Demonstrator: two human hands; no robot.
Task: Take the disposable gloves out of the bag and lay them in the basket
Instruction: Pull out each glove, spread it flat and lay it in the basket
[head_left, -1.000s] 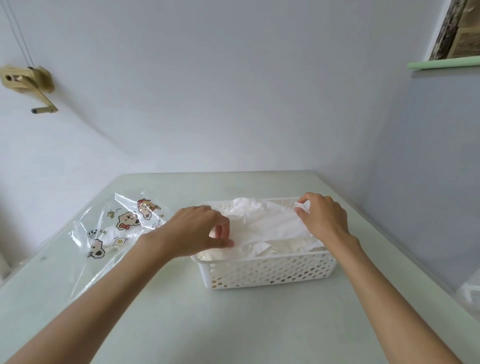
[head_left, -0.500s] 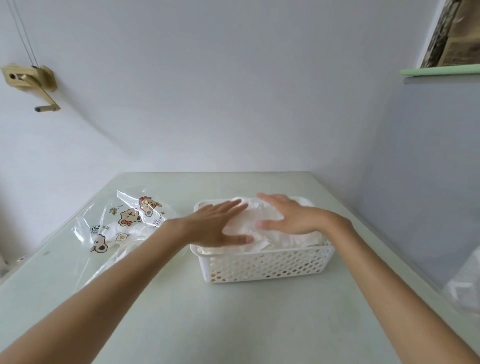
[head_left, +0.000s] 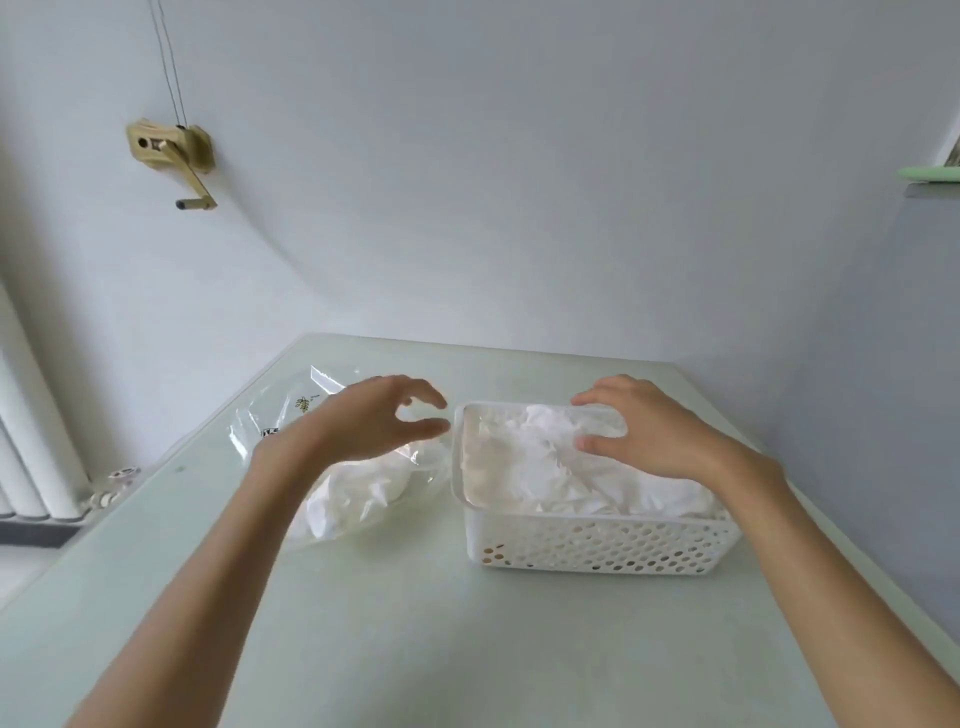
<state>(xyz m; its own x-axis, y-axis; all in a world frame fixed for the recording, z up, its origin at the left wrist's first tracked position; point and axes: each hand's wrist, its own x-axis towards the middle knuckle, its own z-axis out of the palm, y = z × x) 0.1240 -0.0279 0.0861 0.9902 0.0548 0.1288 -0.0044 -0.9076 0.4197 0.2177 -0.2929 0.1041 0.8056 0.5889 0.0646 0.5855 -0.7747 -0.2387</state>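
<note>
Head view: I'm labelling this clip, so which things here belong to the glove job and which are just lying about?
Part of the job:
- basket
- gloves heaped in it
- clear printed bag, white material still inside
- left hand over the bag
- right hand resting on the gloves

Just lying about:
- crank handle on the wall
- radiator
- green ledge

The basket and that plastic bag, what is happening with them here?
A person is moving disposable gloves from a clear printed bag into a white perforated basket on a pale table. The basket already holds a heap of gloves, and the right hand rests on top of it. The left hand, holding nothing, hovers over the bag, which lies beside the basket with some white gloves inside.
</note>
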